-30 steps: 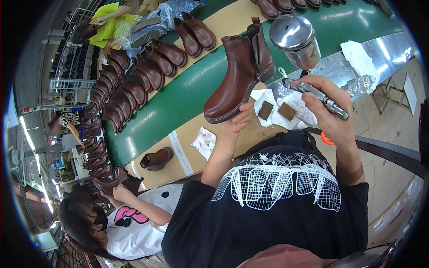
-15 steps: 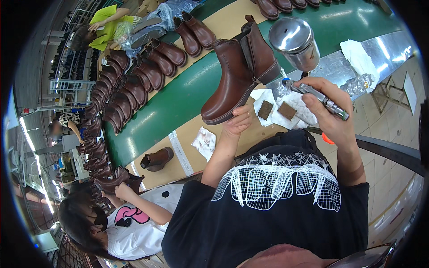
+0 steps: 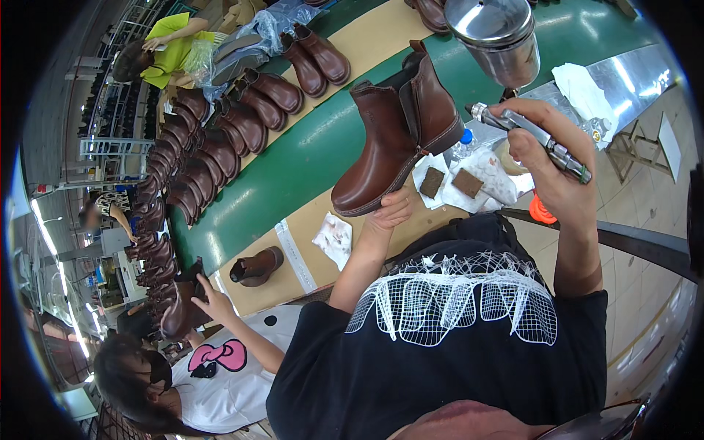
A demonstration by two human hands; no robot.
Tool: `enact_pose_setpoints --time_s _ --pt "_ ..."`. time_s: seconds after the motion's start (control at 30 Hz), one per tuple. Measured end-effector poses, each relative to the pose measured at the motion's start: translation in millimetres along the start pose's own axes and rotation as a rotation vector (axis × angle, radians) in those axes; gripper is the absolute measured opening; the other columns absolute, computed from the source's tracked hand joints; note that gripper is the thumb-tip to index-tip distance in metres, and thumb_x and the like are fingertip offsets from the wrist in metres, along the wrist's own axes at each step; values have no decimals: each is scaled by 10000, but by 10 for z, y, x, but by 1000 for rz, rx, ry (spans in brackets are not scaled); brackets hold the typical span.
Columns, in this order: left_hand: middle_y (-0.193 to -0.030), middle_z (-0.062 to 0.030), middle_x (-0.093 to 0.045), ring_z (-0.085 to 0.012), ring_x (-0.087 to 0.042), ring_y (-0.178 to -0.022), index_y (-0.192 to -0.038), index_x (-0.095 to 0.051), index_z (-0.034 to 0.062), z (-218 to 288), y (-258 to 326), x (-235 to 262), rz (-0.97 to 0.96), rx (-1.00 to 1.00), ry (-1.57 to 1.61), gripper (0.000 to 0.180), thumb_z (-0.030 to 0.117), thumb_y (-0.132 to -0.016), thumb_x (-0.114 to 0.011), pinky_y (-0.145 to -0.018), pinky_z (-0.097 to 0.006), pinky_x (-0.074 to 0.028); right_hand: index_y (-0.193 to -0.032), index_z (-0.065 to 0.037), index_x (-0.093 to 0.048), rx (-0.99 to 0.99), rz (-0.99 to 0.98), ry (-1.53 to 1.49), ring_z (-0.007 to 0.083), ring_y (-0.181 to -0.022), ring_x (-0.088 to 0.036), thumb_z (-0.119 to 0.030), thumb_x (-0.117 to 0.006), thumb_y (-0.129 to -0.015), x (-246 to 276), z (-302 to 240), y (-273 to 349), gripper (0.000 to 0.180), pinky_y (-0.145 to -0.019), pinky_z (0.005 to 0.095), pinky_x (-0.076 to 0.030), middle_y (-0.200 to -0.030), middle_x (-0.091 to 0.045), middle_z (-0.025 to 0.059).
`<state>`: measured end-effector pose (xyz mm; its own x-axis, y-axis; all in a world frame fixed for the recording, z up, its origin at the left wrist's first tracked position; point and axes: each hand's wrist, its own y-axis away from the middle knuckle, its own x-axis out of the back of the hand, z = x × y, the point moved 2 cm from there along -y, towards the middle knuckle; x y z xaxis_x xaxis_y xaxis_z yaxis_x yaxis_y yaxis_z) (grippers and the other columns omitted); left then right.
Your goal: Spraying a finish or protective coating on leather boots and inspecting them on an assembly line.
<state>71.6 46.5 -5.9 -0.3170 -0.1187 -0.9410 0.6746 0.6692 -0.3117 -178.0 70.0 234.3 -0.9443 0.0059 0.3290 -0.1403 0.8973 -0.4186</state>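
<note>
A brown ankle boot [image 3: 381,139] with a dark elastic side panel is held up over the bench by my left hand [image 3: 390,211], gripped along its sole. Its toe points down and left, and its pull tab is at the top. My right hand [image 3: 550,147] is wrapped round a spray gun [image 3: 543,139] with a shiny metal cup [image 3: 495,44] on top. The gun's nozzle points left toward the boot's heel, apart from it. Below the heel, two brown sponge blocks [image 3: 467,183] lie on white cloths [image 3: 491,172].
A single brown boot [image 3: 257,266] stands on the cardboard-covered near edge. A stained cloth [image 3: 334,238] lies beside it. Many boots [image 3: 242,128] line the green bench [image 3: 293,165]. A co-worker [image 3: 213,359] at the left handles another boot. A plastic bottle [image 3: 460,150] stands behind the sponges.
The spray gun has moved slightly right and up, away from the boot. The boot has dropped a little and tilted slightly. The co-worker's boot has turned more upright.
</note>
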Motion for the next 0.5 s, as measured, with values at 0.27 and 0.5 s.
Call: enact_pose_setpoints --time_s 0.27,0.5 --pt "-908 -226 -620 -201 -497 -395 -1339 -507 4 80 -87 40 10 -17 -107 714 577 -918 -569 -350 -254 -360 -1106 8 -694 -45 116 -42 37 -683 -559 -175 -702 -940 87 118 -86 247 -611 187 -446 -820 -677 12" --pt "-947 -253 -627 -223 -491 -392 -1364 -486 8 -22 169 -53 25 -5 -160 787 631 -892 -578 -350 -266 -361 -1161 28 -681 -110 171 -128 70 -738 -603 -167 -665 -968 225 409 -37 275 -665 207 -482 -825 -679 42"
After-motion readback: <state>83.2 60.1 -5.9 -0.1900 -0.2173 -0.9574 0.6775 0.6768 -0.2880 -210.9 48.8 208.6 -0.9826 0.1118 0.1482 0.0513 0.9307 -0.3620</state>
